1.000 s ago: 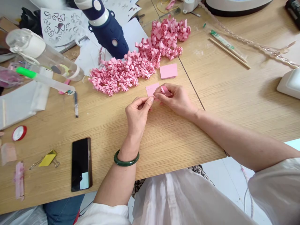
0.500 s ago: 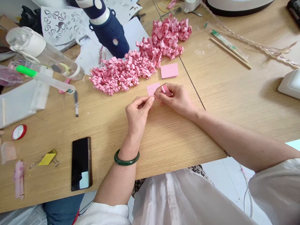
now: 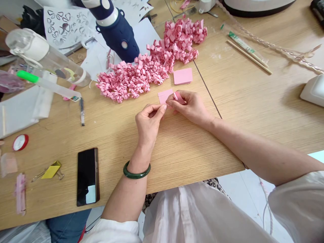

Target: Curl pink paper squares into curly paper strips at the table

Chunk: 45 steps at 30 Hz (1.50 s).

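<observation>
the left hand (image 3: 149, 123) and the right hand (image 3: 192, 107) met just above the tabletop (image 3: 108, 135), both pinched on one small pink paper piece (image 3: 165, 96). the left thumb and forefinger closed on its near edge. the right hand gripped its other side, where a strip was rolled into a tight curl (only its tip showed). a green bangle (image 3: 136, 172) sat on the left wrist. just beyond the hands lay a flat pink paper stack (image 3: 182, 76). past that, a long heap of curled pink pieces (image 3: 131, 80) ran up beside a navy bottle (image 3: 116, 33). a black phone (image 3: 87, 176) lay near the front edge, well left of the hands.
</observation>
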### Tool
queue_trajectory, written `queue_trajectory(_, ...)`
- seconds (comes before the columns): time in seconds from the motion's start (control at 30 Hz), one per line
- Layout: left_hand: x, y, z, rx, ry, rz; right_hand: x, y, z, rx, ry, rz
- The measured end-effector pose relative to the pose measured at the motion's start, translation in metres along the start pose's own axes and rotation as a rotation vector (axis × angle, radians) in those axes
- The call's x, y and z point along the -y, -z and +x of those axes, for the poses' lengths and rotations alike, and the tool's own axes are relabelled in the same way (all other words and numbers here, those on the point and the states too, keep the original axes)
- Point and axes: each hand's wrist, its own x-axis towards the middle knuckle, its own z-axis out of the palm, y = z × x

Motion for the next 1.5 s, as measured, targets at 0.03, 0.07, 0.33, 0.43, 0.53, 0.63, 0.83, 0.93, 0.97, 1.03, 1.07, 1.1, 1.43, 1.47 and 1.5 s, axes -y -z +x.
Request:
queue_trajectory(0.03,0.000,0.000,0.000,-0.004,0.001,0.007,0.000,0.000,0.000,0.004,-0.005,0.003)
queue_trajectory(0.07,0.000,0.000,0.000,-0.008,0.003,0.014,0.001,0.000,0.000,0.008,-0.008,0.005)
queue_trajectory(0.33,0.001,0.000,0.000,-0.027,0.028,0.015,0.003,0.001,-0.002,0.043,-0.006,0.002)
queue_trajectory(0.43,0.000,0.000,-0.001,-0.030,0.028,0.007,0.002,0.001,-0.002,0.058,0.021,0.002)
queue_trajectory(0.53,-0.001,0.000,-0.001,-0.035,0.022,0.003,0.001,0.001,-0.001,0.058,0.029,0.002)
queue_trajectory(0.63,0.000,0.000,0.000,-0.044,0.024,-0.002,0.003,0.001,-0.001,0.064,0.010,-0.001)
queue_trajectory(0.83,0.003,0.000,0.000,-0.040,0.032,-0.004,0.006,0.001,-0.002,0.086,-0.022,0.012)
queue_trajectory(0.93,0.003,0.000,0.000,-0.041,0.037,0.010,0.007,0.002,-0.002,0.088,-0.031,0.015)
queue_trajectory(0.97,0.003,0.000,0.000,-0.043,0.036,0.014,0.008,0.002,-0.002,0.088,-0.032,0.018)
queue_trajectory(1.03,0.003,0.000,0.000,-0.044,0.032,0.018,0.008,0.001,-0.002,0.088,-0.034,0.030)
queue_trajectory(1.07,0.003,0.000,0.000,-0.045,0.030,0.017,0.008,0.001,-0.002,0.090,-0.034,0.037)
queue_trajectory(1.1,0.003,0.000,0.000,-0.046,0.030,0.015,0.008,0.001,-0.002,0.090,-0.035,0.043)
queue_trajectory(1.43,0.005,0.000,0.000,-0.027,0.050,0.036,0.011,0.001,-0.003,0.102,-0.055,0.054)
queue_trajectory(1.47,0.005,0.000,0.000,-0.024,0.044,0.043,0.011,0.001,-0.003,0.103,-0.060,0.059)
queue_trajectory(1.5,0.006,0.001,0.000,-0.021,0.036,0.049,0.010,0.001,-0.003,0.102,-0.063,0.062)
